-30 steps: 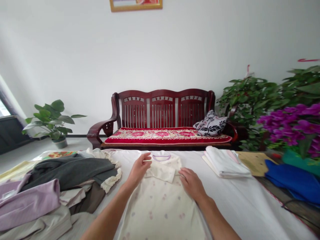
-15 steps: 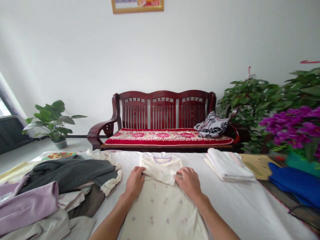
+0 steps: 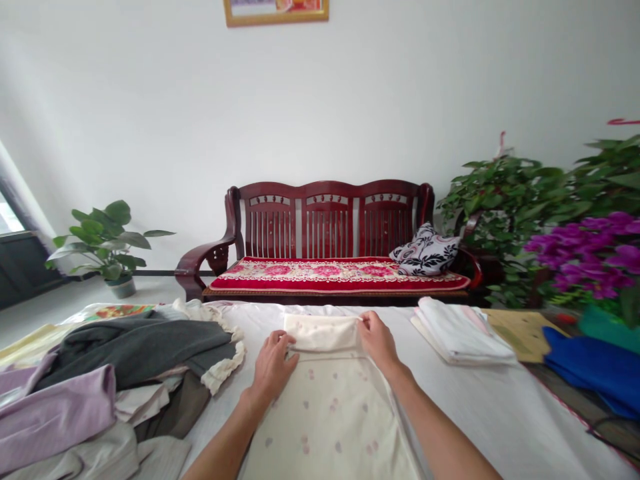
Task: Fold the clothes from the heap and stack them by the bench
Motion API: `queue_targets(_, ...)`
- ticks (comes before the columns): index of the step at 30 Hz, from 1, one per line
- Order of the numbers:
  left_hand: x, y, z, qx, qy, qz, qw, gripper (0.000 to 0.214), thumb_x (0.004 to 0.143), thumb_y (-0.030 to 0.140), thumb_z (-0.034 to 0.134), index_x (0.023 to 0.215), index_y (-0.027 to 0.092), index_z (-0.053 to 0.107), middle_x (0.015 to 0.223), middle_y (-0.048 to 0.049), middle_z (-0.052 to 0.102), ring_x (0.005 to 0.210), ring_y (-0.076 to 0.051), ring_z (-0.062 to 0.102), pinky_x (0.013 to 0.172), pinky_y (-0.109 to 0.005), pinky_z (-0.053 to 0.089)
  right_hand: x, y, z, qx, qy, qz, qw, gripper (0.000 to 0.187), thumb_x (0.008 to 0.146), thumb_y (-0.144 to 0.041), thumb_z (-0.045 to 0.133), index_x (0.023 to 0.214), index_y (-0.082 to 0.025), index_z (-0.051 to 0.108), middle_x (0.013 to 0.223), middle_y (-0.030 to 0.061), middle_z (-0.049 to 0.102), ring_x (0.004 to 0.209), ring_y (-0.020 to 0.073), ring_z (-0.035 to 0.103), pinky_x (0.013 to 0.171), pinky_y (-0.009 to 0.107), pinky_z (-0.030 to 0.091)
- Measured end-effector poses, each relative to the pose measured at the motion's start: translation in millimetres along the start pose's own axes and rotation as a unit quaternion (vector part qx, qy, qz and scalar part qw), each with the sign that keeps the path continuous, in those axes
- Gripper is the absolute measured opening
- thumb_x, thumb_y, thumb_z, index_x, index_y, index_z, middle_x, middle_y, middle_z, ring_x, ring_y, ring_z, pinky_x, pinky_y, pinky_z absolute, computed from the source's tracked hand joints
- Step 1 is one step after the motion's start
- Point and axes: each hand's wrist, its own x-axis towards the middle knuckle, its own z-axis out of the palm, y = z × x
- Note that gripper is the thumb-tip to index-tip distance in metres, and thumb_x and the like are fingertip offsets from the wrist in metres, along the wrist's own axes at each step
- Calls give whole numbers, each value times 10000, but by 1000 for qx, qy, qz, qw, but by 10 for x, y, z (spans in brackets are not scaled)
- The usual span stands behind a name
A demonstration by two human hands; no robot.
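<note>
Pastel-dotted cream garment (image 3: 323, 413), far end folded, corner in right grip (image 3: 377, 341), left grip (image 3: 273, 365) loose

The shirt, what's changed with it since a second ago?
The shirt now has its collar end folded toward you, hiding the purple neckline. Your right hand moved forward to pinch the far right corner; your left hand stays by the left edge. The clothes pile and white stack haven't moved.

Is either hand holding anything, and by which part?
The right hand pinches the garment at the far right corner of its folded end. The left hand is at the fold's left edge; its grip cannot be told.
</note>
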Motion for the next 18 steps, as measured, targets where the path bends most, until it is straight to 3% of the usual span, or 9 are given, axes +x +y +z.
queue_targets(6,-27,69,-29,47,-28,28,998,128,858,190,548,943,218,640,1058,-61,625,1030,-236,556,892,-342,431,117,169,101,-38,-23,28,999,172,881,-253,523,989,-235,655,864,23,740,781,183,682,640,255,421)
queue_targets(10,-20,163,-114,123,-17,10,992,143,902,283,541,921,217,666,978,-71,651,993,-256,573,891,-381,408,76,142,105,-62,-10,-1,998,313,901,-216,490,1187,-212,619,1038,80,725,947,222,672,759,297,464)
queue_targets(14,125,289,-149,137,-11,36,990,321,983,306,412,897,195,700,971,-103,688,1055,-278,587,976,-429,396,-69,-35,119,-90,22,-118,989,408,922,-175,426,1303,-189,572,1303,128,614,1209,250,556,1019,352,406)
queue_targets(18,323,329,14,87,-40,104,990,383,1005,297,366,1268,181,620,1366,-123,592,1313,-264,487,1118,-410,332,-286,-179,271,-120,-34,-265,956,476,962,-275,409,1412,-150,501,1489,128,490,1409,259,382,1184,411,251)
